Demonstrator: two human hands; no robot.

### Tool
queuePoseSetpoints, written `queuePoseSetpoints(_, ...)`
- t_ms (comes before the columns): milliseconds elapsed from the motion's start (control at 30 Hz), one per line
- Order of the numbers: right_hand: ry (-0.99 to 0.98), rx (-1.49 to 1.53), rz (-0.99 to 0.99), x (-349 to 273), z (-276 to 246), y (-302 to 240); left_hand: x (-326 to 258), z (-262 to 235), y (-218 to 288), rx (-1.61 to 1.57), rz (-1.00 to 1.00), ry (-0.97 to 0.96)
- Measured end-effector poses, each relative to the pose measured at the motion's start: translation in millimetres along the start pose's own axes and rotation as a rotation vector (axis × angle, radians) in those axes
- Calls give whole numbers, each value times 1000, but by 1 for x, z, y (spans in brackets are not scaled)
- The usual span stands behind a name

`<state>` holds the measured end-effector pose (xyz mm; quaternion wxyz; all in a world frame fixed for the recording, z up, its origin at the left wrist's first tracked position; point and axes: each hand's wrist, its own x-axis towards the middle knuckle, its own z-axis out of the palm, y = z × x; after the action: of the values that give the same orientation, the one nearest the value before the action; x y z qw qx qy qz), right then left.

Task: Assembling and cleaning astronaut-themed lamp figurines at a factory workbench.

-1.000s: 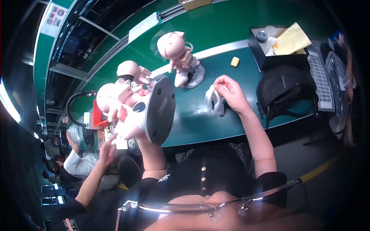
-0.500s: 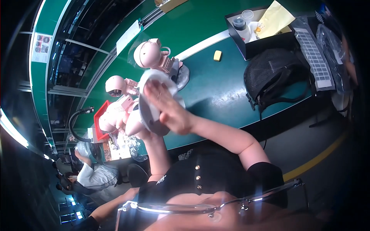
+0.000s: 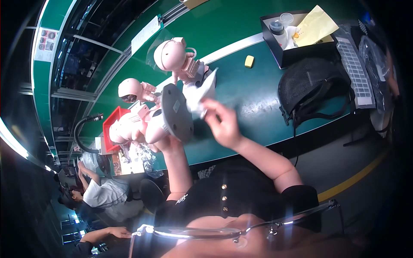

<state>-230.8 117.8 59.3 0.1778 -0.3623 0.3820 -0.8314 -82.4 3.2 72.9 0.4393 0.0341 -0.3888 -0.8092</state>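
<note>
Your left hand (image 3: 165, 144) holds up a pink toy figure (image 3: 137, 127) by its round grey base (image 3: 176, 112). The toy is tipped on its side, up off the green tabletop (image 3: 254, 101), with the flat bottom of the base turned toward you. Most of that hand hides behind the base, so only a bit of its grip shows, closed on the toy.

Your right hand (image 3: 223, 124) pinches a white cloth (image 3: 198, 92) in its fingertips (image 3: 208, 103). The cloth sits right beside the edge of the grey base. You cannot tell if it touches it.

The base blocks your view of the toy's lower part and of some of the tabletop behind it.

Two more pink toy figures stand on the tabletop toward its far edge. One (image 3: 178, 58) is just behind the cloth. The other (image 3: 133, 90) is further left, near a red bin (image 3: 112, 127).

A small yellow block (image 3: 249, 61) lies alone in the middle. A black mesh bag (image 3: 312, 92) sits at the near edge, to your right. Behind it, a black tray (image 3: 275, 47) holds a small jar (image 3: 277, 28) and a yellow paper (image 3: 316, 26).

Another person (image 3: 101, 195) sits further along on your left.
</note>
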Motion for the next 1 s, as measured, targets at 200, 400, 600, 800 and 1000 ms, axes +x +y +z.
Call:
queuePoseSetpoints(200,-395,-359,-219,-30,-12,24,-1,-5,-1,-88,126,298)
queuePoseSetpoints(400,-187,-391,364,8,-61,8,9,25,-2,305,282,336)
queuePoseSetpoints(600,-129,-203,338,22,-81,7,13,33,-7,887,318,382)
queuePoseSetpoints(800,13,-55,420,31,-90,7,3,29,-10,1022,185,60)
queuePoseSetpoints(1000,-79,-60,440,33,-90,16,-18,-24,-18,1273,-343,-240)
